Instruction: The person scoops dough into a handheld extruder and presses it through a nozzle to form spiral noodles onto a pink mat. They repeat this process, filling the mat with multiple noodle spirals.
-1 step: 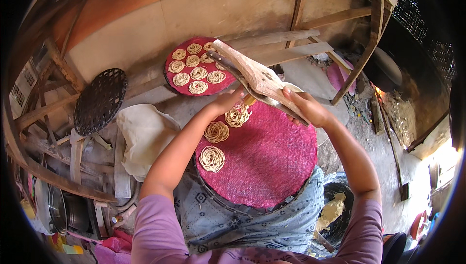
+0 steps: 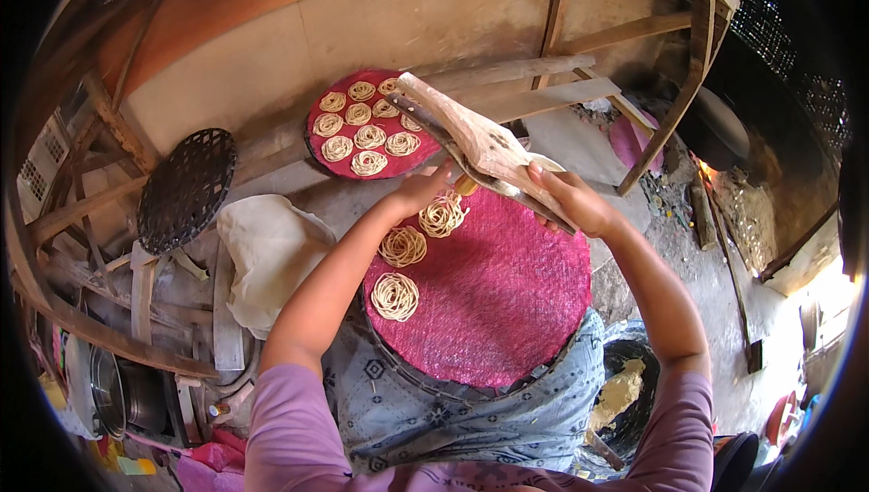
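Right hand is wrapped round the long, pale, two-bar wooden press; left hand is just under it, can't tell its grip. Probably stiff, hefty; hold the ends.

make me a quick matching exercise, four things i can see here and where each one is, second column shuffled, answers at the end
Things
1. Wooden tool
2. Near pink tray
3. Black woven tray
4. Pale yellow lump

Places
A. Left of the pale sheet
B. In a dark container at the lower right
C. Gripped by the right hand
D. Over the person's lap, with three strand coils toward its left side

Pairs: 1-C, 2-D, 3-A, 4-B
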Motion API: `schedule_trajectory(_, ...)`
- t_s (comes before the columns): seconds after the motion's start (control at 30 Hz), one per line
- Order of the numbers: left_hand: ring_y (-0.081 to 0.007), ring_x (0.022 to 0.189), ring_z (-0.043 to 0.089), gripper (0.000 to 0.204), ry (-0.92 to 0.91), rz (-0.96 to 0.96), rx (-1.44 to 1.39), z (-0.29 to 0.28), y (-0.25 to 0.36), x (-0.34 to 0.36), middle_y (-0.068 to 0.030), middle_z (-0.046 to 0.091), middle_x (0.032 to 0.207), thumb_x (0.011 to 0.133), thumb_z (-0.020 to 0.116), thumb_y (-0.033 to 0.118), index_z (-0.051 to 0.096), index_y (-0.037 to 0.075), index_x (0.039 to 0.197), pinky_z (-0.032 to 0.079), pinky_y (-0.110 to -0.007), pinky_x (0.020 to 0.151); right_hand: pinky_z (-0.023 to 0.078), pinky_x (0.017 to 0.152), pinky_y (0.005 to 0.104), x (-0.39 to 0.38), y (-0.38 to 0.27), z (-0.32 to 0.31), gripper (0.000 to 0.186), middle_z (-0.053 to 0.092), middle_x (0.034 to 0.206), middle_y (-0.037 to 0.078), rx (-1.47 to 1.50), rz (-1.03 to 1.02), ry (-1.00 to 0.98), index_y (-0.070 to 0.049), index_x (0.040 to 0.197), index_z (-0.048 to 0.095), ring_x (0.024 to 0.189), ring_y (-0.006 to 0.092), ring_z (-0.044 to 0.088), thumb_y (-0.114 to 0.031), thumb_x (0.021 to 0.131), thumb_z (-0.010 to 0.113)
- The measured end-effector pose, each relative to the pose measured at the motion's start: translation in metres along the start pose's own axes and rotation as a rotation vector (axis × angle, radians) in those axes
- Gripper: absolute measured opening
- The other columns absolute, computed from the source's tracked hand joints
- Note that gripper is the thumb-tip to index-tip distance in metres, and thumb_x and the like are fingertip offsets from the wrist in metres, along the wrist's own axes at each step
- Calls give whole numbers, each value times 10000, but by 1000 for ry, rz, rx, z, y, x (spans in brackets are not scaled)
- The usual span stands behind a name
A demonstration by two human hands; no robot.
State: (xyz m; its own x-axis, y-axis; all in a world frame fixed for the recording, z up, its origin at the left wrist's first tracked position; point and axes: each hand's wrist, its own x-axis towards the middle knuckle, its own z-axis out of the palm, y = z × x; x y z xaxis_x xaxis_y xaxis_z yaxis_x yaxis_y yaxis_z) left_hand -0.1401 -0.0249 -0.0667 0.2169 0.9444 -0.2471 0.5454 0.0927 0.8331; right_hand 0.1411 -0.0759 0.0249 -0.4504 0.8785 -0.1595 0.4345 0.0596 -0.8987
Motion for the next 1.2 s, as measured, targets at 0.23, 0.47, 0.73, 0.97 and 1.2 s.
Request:
schedule_trajectory(0.23,-337,1252,435,556,328,380,569,7,-28,-27,-58,545,1360,993,359,504,514,99,1342,275,-456,1106,474,538,246,-7,13,-9,708,607,734,60,41,4,18,13,1068,614,620,119,595,-646,970,374)
schedule_trajectory(0.47,-274,1175,428,439,465,500,749,-4,-11,-45,23,434,1472,1007,388,410,706,124,1106,287,-423,1069,477,536,251,-25,5,-15,682,622,740,69,33,-49,60,3,976,636,605,126,597,-623,984,365)
schedule_trajectory(0.73,-308,1202,391,379,313,666,687,30,0,-21,-30,455,1449,983,499,400,771,138,959,269,-468,1086,449,554,250,-40,-5,-22,665,602,762,60,99,-56,21,9,1053,619,621,116,568,-616,972,409)
schedule_trajectory(0.97,-289,1247,428,513,403,641,839,9,14,-29,-100,448,1455,996,452,470,726,38,954,288,-437,1090,439,539,246,-50,-3,-28,683,594,721,52,67,-53,44,7,1012,630,591,112,558,-634,967,399)
schedule_trajectory(1.2,-356,1406,328,847,-387,942,-1456,-40,77,-3,-203,320,1531,924,291,717,358,52,1444,214,-482,1195,474,502,243,-37,-4,-27,678,629,707,70,14,-43,-107,-25,978,629,590,123,623,-636,983,335)
